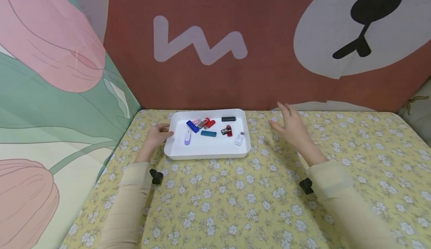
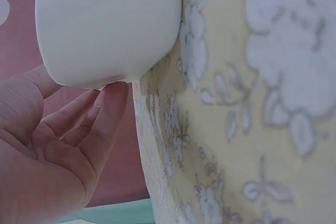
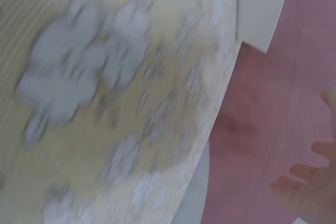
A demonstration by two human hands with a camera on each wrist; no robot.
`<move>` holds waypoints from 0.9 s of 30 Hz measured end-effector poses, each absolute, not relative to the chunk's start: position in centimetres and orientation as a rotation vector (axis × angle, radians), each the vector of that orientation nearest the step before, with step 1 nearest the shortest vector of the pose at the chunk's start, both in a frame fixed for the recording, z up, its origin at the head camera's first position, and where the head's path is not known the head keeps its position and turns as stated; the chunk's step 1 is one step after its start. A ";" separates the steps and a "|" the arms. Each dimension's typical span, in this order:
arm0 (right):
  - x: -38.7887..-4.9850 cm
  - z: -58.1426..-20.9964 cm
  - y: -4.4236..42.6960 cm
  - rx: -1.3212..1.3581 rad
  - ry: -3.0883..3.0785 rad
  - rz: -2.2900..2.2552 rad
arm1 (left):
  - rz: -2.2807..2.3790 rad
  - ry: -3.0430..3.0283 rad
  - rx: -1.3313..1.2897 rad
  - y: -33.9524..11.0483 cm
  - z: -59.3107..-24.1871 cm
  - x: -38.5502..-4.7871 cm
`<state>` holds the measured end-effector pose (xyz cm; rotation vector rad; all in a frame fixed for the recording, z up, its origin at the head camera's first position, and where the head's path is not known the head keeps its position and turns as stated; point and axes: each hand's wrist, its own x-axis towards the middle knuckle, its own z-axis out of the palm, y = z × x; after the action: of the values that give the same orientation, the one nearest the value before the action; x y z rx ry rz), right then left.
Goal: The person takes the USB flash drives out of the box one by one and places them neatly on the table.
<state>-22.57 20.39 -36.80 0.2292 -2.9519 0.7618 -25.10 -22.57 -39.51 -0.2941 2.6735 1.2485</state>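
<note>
A white rectangular tray (image 1: 208,156) lies flat towards the back of the table. Several USB sticks are scattered in it: a blue one (image 1: 192,126), a teal one (image 1: 208,133), a black one (image 1: 228,119), a lilac and white one (image 1: 187,138), a white one (image 1: 239,139) and some red ones, including a red stick (image 1: 209,124). At the tray's left end my left hand (image 1: 156,137) grips the edge; in the left wrist view its fingertips touch the outer wall. My right hand (image 1: 292,127) hovers right of the tray, fingers spread, holding nothing.
A yellow flowered cloth (image 1: 235,204) covers the table. Behind it rises a reddish-brown wall hanging (image 1: 208,84), and a floral one (image 1: 60,129) stands on the left. Small black devices, such as the right one (image 1: 306,186), sit at both wrists.
</note>
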 end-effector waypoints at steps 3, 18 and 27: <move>-22.5 -36.8 19.5 0.233 -2.937 0.853 | 1.302 2.643 -0.293 -22.5 -39.6 -25.2; -23.0 -37.6 14.9 0.269 -2.760 1.387 | 1.453 2.537 -0.310 -22.7 -39.2 -24.9; -23.1 -37.9 11.9 0.224 -2.792 1.520 | 1.471 2.534 -0.308 -23.2 -39.5 -24.9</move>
<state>-23.12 11.94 -37.85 0.2243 -2.7923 1.5199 -24.87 -23.24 -39.53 -0.3078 2.5340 1.4711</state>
